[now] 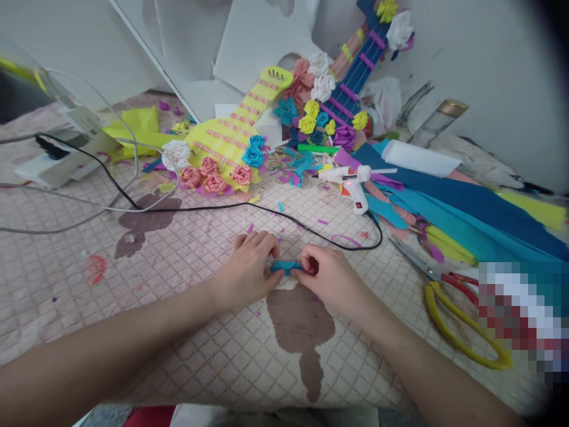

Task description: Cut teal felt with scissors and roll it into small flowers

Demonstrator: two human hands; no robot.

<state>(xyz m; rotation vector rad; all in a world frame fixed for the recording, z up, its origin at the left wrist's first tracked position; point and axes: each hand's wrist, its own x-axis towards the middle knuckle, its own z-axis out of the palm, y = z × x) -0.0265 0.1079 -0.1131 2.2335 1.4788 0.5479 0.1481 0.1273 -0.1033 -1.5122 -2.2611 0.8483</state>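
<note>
A short strip of blue crepe paper (287, 268) is stretched between my two hands, just above the quilted tablecloth. My left hand (252, 264) pinches its left end with thumb and fingers. At the other end, my right hand (328, 270) holds the strip with curled fingers and thumb. Beyond my hands, a white hot glue gun (355, 185) lies on the table with a clear glue stick in its back. Farther off are a yellow paper guitar (226, 136) with pink, blue and white paper flowers, and a blue paper guitar (355, 71) leaning against the wall.
Scissors (462, 320) with yellow and red handles lie at right, beside layered crepe paper sheets (466, 196). A black cord (231, 206) crosses the table. At left sits a white power strip (57, 160) with grey cables. A glass jar (440, 121) and paper scraps (293, 163) are farther back.
</note>
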